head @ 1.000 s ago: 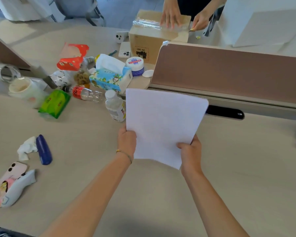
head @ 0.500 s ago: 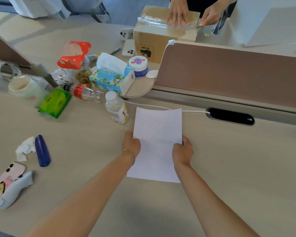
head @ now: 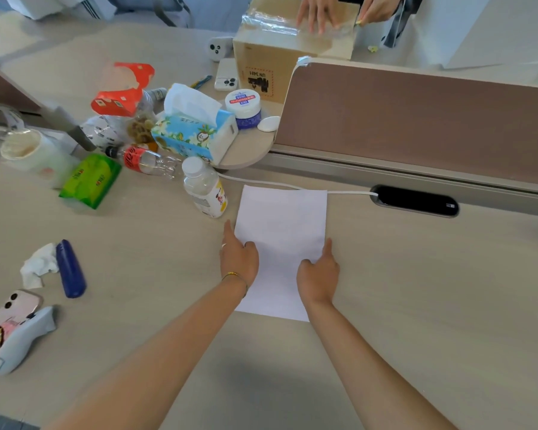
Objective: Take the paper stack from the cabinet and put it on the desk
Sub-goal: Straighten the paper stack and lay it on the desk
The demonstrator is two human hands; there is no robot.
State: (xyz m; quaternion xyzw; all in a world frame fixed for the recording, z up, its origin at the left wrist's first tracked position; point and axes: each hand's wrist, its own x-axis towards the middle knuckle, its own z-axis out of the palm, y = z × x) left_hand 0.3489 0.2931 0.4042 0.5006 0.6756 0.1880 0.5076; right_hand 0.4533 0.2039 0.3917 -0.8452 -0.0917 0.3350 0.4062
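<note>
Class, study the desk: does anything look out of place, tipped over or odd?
Yes. A red-labelled bottle lies on its side among the clutter left of the paper, and a crumpled tissue sits loose beside a blue case. The paper itself lies flat on the desk.

A pale wood-grain desk [head: 416,305] fills the view — a brown partition panel [head: 416,119] on a grey rail stands across its far edge, with bluish floor [head: 218,10] beyond, all evenly lit.

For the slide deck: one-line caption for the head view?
Both hands, left hand and right hand, press the white paper stack flat on the beige desk.
</note>
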